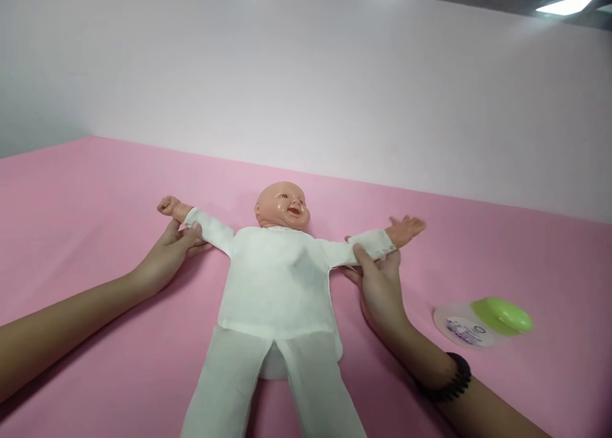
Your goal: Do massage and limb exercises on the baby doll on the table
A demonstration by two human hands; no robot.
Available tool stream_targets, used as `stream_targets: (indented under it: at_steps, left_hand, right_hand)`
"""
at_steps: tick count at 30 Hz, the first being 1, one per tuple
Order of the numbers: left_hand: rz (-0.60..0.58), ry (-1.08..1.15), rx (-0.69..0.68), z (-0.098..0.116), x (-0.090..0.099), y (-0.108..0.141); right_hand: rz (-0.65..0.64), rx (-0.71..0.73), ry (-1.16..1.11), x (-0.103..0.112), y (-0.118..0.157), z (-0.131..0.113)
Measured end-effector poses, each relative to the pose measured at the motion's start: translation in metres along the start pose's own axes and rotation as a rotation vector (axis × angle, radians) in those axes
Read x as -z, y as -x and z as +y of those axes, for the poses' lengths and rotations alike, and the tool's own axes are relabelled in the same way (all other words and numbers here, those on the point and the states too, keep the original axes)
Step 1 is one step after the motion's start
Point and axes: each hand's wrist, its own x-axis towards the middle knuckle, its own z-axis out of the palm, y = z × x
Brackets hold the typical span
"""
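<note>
Left hand (165, 259) and right hand (380, 291) each pinch a cuff of the white cloth top (277, 285) on a bald plastic baby doll (282, 207).

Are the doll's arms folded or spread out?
Spread: the baby doll has both arms stretched sideways, gripped by the left hand and right hand.

Doll's trouser legs (272, 387) run off bottom edge, feet out of frame. L hand (165, 258) & R hand (380, 291): fingers partly hidden under sleeves (210, 231). Print on label (463, 331) too small to read. Ceiling lights (567, 4) cut off at top.
</note>
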Motion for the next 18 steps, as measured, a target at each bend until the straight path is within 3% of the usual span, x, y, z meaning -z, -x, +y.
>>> stream_targets:
  at_steps: [2, 4, 9, 11, 14, 16, 18]
  left_hand:
    - [-0.041, 0.155, 0.087, 0.0, 0.002, -0.007]
    - [-0.061, 0.214, 0.094, 0.0, 0.003, -0.011]
    - [-0.006, 0.109, 0.075, 0.002, 0.002, -0.004]
    - [0.023, -0.024, -0.006, 0.002, 0.001, 0.002]
    - [-0.033, -0.248, -0.353, -0.003, -0.001, 0.01]
    - [-0.161, -0.4, -0.691, -0.007, 0.0, 0.015]
    - [-0.319, -0.58, -0.999, -0.009, 0.001, 0.019]
  right_hand:
    - [0.033, -0.171, -0.082, 0.002, -0.008, 0.0]
    - [0.039, -0.206, -0.118, 0.003, -0.013, 0.0]
    - [0.041, -0.099, -0.044, 0.001, -0.006, -0.004]
    - [0.02, 0.047, 0.031, 0.0, 0.0, -0.004]
    - [-0.133, 0.454, 0.197, 0.001, 0.008, 0.001]
    - [-0.337, 0.714, 0.388, 0.004, 0.014, 0.003]
    - [-0.533, 0.847, 0.572, 0.007, 0.02, 0.003]
